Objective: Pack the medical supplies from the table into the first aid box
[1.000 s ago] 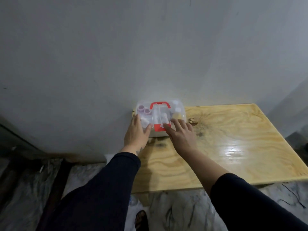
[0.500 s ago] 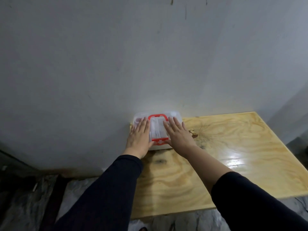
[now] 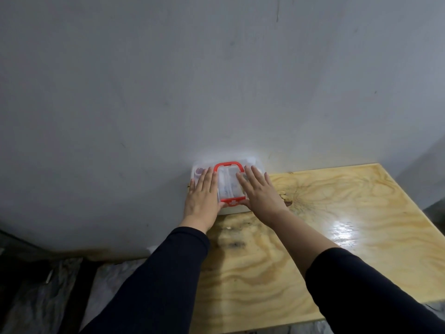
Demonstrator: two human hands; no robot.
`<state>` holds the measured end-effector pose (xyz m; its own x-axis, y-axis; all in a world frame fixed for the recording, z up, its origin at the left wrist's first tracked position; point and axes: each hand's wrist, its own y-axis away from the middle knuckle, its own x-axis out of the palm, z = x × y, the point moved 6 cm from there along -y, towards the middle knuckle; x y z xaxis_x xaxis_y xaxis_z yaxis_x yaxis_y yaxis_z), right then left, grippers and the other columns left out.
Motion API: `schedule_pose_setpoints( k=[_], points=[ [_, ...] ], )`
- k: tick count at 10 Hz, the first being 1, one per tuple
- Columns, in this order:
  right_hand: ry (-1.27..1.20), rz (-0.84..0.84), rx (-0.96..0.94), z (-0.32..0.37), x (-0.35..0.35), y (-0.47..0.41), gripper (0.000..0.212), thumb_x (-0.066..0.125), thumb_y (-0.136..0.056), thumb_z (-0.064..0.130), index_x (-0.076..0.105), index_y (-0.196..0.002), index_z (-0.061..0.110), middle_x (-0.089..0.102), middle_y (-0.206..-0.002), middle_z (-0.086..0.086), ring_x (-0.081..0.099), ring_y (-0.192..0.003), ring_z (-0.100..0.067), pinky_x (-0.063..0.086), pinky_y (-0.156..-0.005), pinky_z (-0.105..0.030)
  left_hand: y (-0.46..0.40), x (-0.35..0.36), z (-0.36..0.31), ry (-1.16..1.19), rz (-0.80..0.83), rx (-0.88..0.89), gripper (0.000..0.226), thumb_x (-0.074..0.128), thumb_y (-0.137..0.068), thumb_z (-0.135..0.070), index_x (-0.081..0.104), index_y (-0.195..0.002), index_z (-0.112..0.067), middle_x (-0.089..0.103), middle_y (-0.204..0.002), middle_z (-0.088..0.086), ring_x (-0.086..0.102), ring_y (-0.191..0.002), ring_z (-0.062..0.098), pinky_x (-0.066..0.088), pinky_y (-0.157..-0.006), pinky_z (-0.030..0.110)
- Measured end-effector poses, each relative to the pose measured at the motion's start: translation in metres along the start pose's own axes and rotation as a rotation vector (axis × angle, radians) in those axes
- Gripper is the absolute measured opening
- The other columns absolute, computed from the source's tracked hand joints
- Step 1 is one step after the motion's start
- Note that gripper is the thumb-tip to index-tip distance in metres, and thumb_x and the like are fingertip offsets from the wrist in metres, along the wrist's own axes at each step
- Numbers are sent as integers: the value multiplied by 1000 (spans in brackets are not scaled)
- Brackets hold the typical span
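Note:
The first aid box (image 3: 230,186) is a clear plastic case with a red handle and a red latch bearing a white cross. It lies flat with its lid down at the far left corner of the wooden table (image 3: 325,225), against the wall. Through the lid I make out a purple cap on the left and pale packets in the middle. My left hand (image 3: 201,197) lies flat on the lid's left half, fingers spread. My right hand (image 3: 258,191) lies flat on the right half. Neither hand grips anything.
A grey wall (image 3: 168,80) rises right behind the box. The table's left edge runs just beside my left hand, with a dark marbled floor (image 3: 48,285) below. A bright glare spot (image 3: 343,231) sits on the tabletop to the right.
Both hands slid forward from the box's front edge and latch onto the lid, and now rest flat on it. The view tilted up slightly.

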<state>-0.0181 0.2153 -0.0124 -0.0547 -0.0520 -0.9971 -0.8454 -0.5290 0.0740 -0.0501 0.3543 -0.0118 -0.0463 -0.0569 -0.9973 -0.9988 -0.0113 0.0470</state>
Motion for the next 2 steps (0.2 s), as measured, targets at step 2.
schedule_pose_setpoints(
  k=[2],
  points=[
    [-147, 53, -48, 4, -27, 8, 74, 43, -97, 43, 0, -152, 18, -6, -162, -8, -9, -149, -25, 0, -120, -40, 8, -17, 1, 78, -7, 46, 80, 38, -99, -43, -12, -152, -9, -20, -160, 6, -17, -148, 20, -11, -118, 35]
  ],
)
